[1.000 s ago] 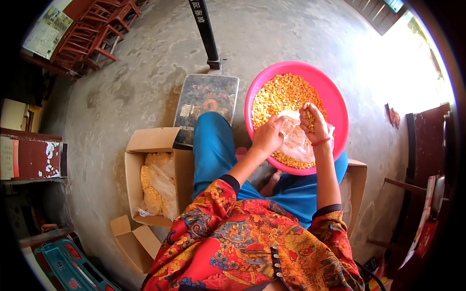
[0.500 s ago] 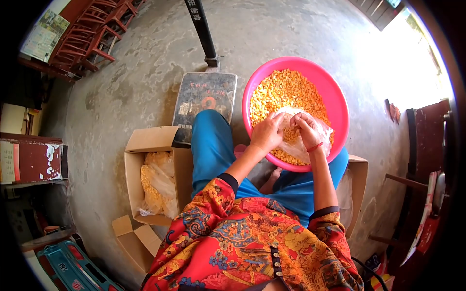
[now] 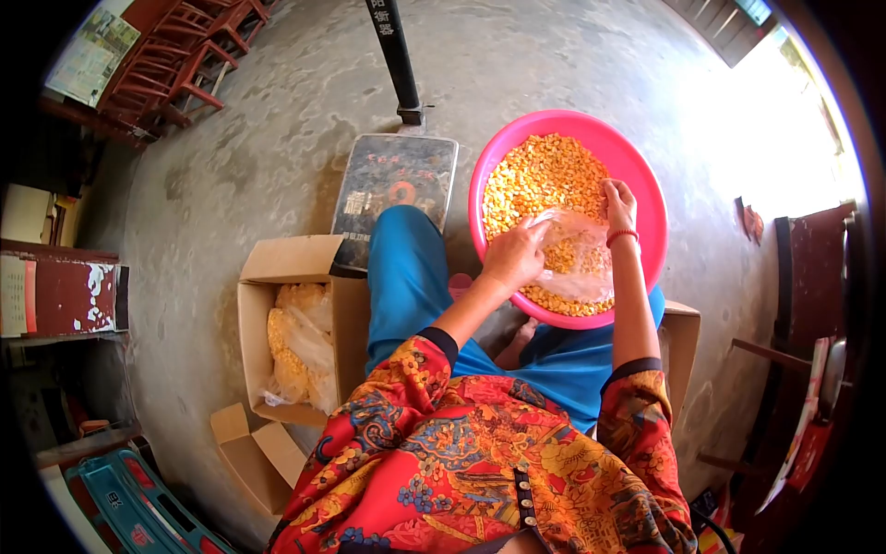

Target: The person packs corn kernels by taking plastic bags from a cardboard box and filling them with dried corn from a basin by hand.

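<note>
A pink basin (image 3: pixel 641 166) on my lap holds a heap of yellow corn kernels (image 3: pixel 540 171). A clear plastic bag (image 3: pixel 577 258) lies over the kernels, and its film makes the edges hard to follow. At the bag's left side, my left hand (image 3: pixel 517 257) pinches its rim between thumb and fingers. My right hand (image 3: pixel 620 208), with a red bracelet at the wrist, is closed in a pinch at the bag's upper right edge, near the basin's right wall.
An open cardboard box (image 3: pixel 258 314) at my left holds filled plastic bags (image 3: pixel 300 355). Another cardboard box (image 3: pixel 681 346) stands at my right. A platform scale (image 3: pixel 397 180) sits ahead, left of the basin. A pink cup (image 3: pixel 459 284) is between my legs. Wooden chairs (image 3: pixel 175 69) stand far left.
My right hand has moved right and away from my left hand, so the bag now spreads wider between them. My left hand stays almost in place.
</note>
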Demonstrator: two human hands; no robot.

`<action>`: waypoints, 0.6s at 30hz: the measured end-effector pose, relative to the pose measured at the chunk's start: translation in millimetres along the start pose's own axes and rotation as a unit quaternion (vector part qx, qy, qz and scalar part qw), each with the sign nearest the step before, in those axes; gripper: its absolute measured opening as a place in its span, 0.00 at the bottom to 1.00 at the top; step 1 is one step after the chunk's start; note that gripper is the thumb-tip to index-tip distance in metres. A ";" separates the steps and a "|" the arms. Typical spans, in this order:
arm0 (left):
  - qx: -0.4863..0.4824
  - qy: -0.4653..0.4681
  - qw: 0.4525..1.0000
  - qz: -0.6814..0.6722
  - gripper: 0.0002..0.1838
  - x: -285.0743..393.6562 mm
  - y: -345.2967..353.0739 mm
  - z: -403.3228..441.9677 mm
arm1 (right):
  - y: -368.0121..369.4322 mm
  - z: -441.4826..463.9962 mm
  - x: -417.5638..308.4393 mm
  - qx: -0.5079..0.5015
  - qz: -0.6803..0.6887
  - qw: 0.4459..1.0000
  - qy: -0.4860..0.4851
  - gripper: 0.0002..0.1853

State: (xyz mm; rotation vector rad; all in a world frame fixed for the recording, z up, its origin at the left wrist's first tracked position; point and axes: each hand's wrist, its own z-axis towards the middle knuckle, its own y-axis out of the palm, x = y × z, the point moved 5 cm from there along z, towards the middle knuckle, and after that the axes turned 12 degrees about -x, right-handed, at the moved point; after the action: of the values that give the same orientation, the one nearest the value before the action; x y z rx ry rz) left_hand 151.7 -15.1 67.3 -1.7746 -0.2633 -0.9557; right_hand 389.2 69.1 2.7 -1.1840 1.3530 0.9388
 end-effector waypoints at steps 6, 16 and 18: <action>0.017 0.002 1.000 -0.001 0.19 1.9 -0.3 1.2 | 33.5 -15.1 9.2 0.041 -0.445 0.881 -0.155 0.13; 0.045 0.027 0.999 -0.004 0.19 -2.2 3.2 0.8 | 24.2 -12.4 19.5 -0.017 -0.062 0.993 -0.097 0.12; 0.046 0.026 0.999 -0.006 0.19 -1.7 3.0 0.7 | 6.3 -14.5 18.2 -0.018 0.095 0.995 0.018 0.11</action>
State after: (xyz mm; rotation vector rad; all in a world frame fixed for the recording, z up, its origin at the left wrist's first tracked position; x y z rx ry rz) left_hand 152.6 -15.4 63.9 -1.6632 -0.2810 -0.9812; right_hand 380.9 53.6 -13.8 -1.1171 1.5028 1.0864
